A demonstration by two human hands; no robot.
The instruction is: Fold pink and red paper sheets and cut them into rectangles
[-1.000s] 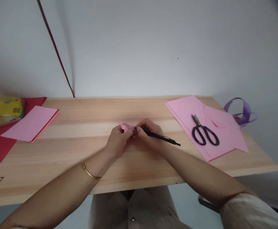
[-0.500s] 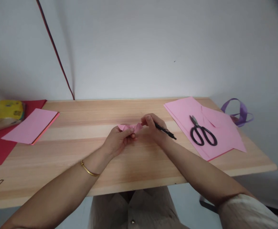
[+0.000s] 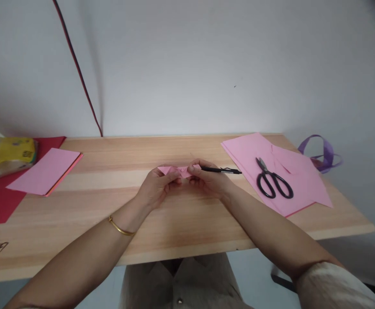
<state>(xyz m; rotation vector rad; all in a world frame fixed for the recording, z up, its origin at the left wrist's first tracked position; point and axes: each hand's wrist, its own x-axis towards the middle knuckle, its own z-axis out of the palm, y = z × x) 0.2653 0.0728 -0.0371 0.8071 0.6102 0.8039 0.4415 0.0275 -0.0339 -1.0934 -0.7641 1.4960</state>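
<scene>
Folded pink paper (image 3: pixel 178 171) now pulled out flat, pinched btwn left hand (image 3: pixel 157 187) & right hand (image 3: pixel 210 180) at bench (image 3: pixel 78 223) centre. Black pen (image 3: pixel 221 170) (tucked in right fingers) swung level, tip off paper. Looks like folding, not marking.

Matt pink folded paper (image 3: pixel 178 170); smooth wooden table (image 3: pixel 181 214) — glossy black scissors (image 3: pixel 273 178).

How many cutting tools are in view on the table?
1: black scissors lying flat on the pink paper sheets at the table's right end. More could be hidden out of frame.
</scene>
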